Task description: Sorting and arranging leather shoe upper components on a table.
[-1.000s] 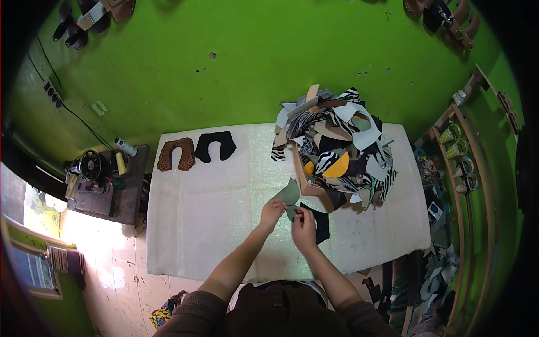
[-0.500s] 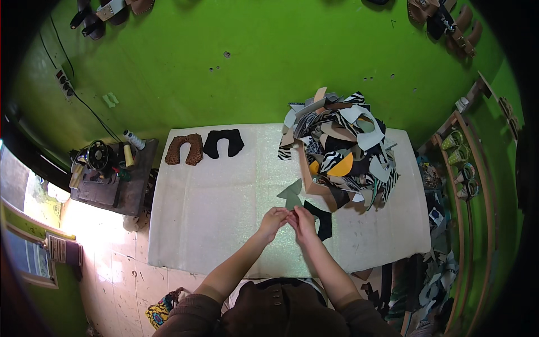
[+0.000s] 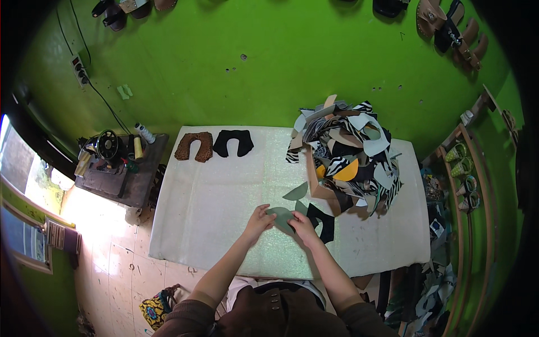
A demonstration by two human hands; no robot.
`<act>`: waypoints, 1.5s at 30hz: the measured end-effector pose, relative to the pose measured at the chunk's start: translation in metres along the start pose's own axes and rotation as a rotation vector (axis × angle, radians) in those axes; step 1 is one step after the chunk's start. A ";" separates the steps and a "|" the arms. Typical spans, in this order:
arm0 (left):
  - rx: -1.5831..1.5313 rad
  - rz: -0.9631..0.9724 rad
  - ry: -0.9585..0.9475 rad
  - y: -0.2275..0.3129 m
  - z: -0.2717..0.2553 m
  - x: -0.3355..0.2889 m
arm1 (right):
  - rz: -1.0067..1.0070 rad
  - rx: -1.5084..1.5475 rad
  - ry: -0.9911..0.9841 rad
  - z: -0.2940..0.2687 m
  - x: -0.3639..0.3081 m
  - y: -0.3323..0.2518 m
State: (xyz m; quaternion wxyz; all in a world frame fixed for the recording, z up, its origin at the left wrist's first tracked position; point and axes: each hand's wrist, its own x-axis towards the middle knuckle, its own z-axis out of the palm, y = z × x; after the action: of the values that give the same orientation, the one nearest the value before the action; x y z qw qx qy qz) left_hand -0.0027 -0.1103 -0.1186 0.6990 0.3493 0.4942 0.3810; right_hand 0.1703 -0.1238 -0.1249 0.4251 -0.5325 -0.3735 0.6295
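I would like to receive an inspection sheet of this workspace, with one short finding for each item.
Surface: table, pale top with creases.
Work pieces: green piece held; two other green pieces just beyond; black piece to their right; brown U-piece and black U-piece side by side, far left.
Clutter: scraps heaped in and over a box, far right.
Hands: left hand and right hand, fingers on opposite edges of the green piece.
Cables: dark cables above and below a power strip.
Surroundings: green wall; sewing machine at left; shoe rack at right.
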 end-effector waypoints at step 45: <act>0.938 0.439 0.355 0.072 -0.100 0.145 | -0.596 -0.775 0.446 0.077 0.164 -0.033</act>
State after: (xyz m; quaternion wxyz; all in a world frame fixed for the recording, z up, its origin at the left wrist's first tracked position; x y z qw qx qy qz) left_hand -0.0796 0.0616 -0.1450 0.2783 0.6487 0.6370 0.3097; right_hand 0.0873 0.0392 -0.1406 0.4267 -0.6421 -0.6141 0.1690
